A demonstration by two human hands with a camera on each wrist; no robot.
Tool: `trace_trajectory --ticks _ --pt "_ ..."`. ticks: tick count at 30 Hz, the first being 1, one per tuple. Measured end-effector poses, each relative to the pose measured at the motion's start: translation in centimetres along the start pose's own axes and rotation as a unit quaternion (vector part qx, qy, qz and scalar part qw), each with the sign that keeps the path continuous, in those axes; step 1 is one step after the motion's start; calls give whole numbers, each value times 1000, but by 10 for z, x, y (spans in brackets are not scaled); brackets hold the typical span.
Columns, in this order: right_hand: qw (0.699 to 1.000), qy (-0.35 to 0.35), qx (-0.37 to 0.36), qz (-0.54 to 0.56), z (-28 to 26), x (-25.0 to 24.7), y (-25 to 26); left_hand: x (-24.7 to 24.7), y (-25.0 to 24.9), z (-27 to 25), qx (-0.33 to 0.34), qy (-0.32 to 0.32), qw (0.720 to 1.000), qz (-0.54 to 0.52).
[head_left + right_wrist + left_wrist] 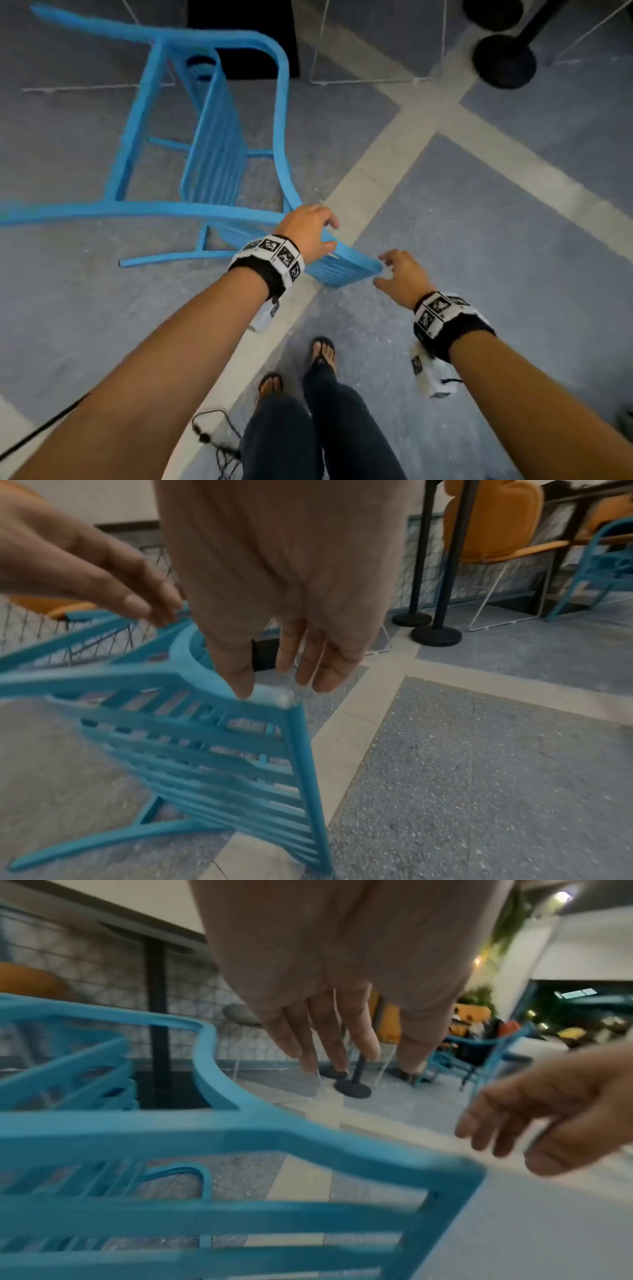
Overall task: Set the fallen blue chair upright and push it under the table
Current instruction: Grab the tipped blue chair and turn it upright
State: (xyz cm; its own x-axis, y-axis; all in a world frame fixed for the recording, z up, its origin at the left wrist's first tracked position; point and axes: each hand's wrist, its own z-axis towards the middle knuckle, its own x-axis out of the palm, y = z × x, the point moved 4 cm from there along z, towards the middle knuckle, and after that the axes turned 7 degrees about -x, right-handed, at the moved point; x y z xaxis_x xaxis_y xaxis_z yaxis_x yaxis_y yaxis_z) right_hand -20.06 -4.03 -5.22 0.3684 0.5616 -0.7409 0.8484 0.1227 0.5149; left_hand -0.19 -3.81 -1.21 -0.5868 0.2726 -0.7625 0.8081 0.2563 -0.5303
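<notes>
The blue chair [212,164] lies on its side across the grey floor [479,240], its legs and armrests spreading left and up, filling that side. Beyond it stands a black table base [246,37], with white wire frames [376,80] just beside it. To the upper right, 2 black round post bases [503,61] block the corner (the farther one is cut off by the frame edge). The floor right of the backrest is open. A black cable [219,442] lies by the person's feet [298,370].
</notes>
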Motion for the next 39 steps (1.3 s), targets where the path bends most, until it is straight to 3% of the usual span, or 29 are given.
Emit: trace_trajectory --ticks 3,6,11,16,20,26,28,31,34,39 --pt "1000 7 -19 14 23 19 -21 47 -3 28 43 49 994 90" --pt "998 -14 -27 48 37 37 -35 86 -5 41 92 104 969 203" --pt "997 -20 -47 56 52 57 -48 110 -9 63 110 95 941 304" --pt "994 -10 -78 77 55 44 -41 100 -16 65 88 67 946 306" --pt "983 -4 -165 77 44 4 -7 54 -31 49 61 32 959 274" --pt "947 -80 -254 179 15 -86 62 -63 -81 17 43 -19 977 210" --pt "945 -77 -231 218 10 -103 68 -101 -103 4 44 -44 981 185" --pt "966 -43 -119 226 11 -98 56 -154 -123 -19 42 -97 987 121" --pt "973 -91 -3 213 10 -89 32 -190 -121 -42 34 -159 985 57" --pt "975 -113 -12 193 6 -99 40 -203 -113 -74 31 -218 975 -10"
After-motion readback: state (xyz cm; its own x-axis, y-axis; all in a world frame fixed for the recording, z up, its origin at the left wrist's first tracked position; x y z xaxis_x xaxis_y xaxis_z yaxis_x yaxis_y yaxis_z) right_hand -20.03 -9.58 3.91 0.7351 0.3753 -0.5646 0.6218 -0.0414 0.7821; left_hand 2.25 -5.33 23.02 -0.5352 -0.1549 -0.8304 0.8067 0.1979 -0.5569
